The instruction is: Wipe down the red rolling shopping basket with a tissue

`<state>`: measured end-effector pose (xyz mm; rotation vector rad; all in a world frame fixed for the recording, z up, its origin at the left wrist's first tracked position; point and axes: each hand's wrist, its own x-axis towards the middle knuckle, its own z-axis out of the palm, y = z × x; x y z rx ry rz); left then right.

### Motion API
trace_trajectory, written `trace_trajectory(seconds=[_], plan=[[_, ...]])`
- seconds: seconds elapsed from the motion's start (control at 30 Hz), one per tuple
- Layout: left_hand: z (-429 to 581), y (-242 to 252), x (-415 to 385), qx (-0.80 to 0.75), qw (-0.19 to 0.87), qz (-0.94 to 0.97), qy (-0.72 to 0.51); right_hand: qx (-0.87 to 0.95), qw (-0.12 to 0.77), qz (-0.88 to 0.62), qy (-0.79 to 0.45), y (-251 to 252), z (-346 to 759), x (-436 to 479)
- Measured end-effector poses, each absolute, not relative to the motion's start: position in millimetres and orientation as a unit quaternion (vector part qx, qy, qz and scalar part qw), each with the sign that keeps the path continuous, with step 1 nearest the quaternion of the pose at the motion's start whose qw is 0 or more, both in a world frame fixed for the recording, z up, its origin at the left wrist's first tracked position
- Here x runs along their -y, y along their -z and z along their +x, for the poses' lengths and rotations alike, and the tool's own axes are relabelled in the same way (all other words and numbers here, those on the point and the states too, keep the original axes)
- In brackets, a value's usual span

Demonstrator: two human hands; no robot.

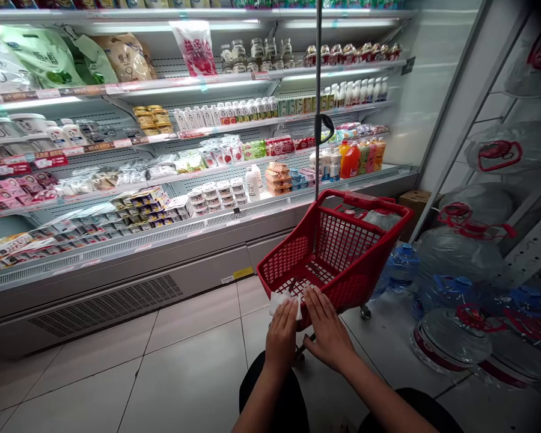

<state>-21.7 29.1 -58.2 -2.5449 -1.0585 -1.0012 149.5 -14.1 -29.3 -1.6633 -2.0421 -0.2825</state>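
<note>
A small red plastic shopping cart (pixel 357 287) stands in front of me, its lattice basket tilted towards my hands. My left hand (pixel 283 337) is closed on a crumpled white cloth or tissue (pixel 277 299), pressed against the basket's near rim. Close beside it, my right hand (pixel 328 329) grips the near corner of the basket. Its fingers reach over the rim, and the thumb sits lower, apart from them. Both hands cover part of that rim. Inside the basket, the red floor shows.
A refrigerated display case (pixel 207 255) with several shelves of packaged dairy and drinks runs behind the cart. A dark vertical door edge with a handle (pixel 325 129) crosses it. Large water bottles (pixel 451 340) crowd the right side. Pale floor tiles (pixel 184 373) lie at left.
</note>
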Motion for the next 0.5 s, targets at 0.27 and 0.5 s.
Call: trace_trajectory(seconds=[0.27, 0.5], plan=[[-90, 53, -64, 0.394, 0.127, -0.844, 0.340, 0.756, 0.227, -0.591, 0.169, 12, 214, -18], [-92, 50, -68, 0.486, 0.128, -0.786, 0.359, 0.769, 0.229, -0.579, 0.144, 17, 177, -21]])
